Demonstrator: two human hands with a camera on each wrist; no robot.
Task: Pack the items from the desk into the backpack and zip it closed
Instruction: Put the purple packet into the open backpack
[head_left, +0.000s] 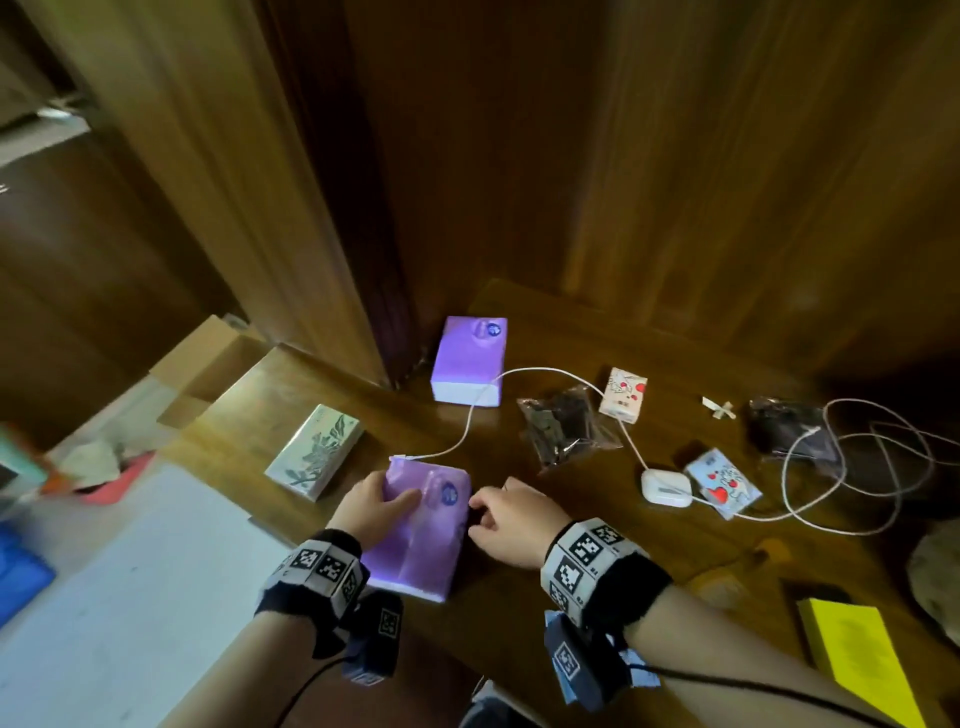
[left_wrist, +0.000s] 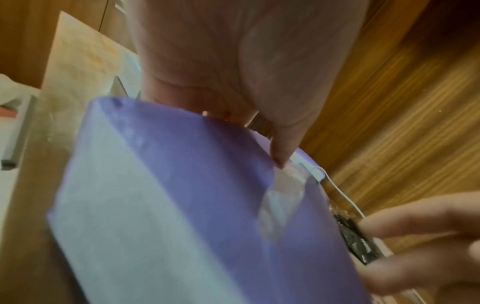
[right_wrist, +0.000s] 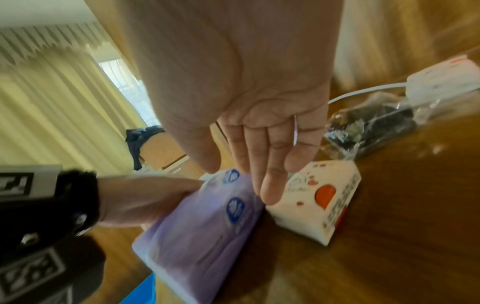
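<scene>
A purple tissue pack (head_left: 415, 545) (left_wrist: 182, 205) (right_wrist: 202, 236) is at the desk's near edge. My left hand (head_left: 374, 506) (left_wrist: 233, 61) (right_wrist: 145, 197) grips its left side, thumb on top; the other fingers are hidden behind the pack. My right hand (head_left: 511, 525) (right_wrist: 259, 102) (left_wrist: 415, 236) hovers at the pack's right edge with straight, relaxed fingers and holds nothing. A second purple pack (head_left: 467, 358) stands farther back. No backpack is in view.
On the wooden desk (head_left: 519, 613) lie a white cable (head_left: 467, 421), a dark plastic bag (head_left: 563, 423) (right_wrist: 369, 127), two small patterned tissue packs (head_left: 623, 392) (head_left: 724, 483), a white earbud case (head_left: 665, 488), a green floral box (head_left: 314, 452) and a yellow notepad (head_left: 857, 654).
</scene>
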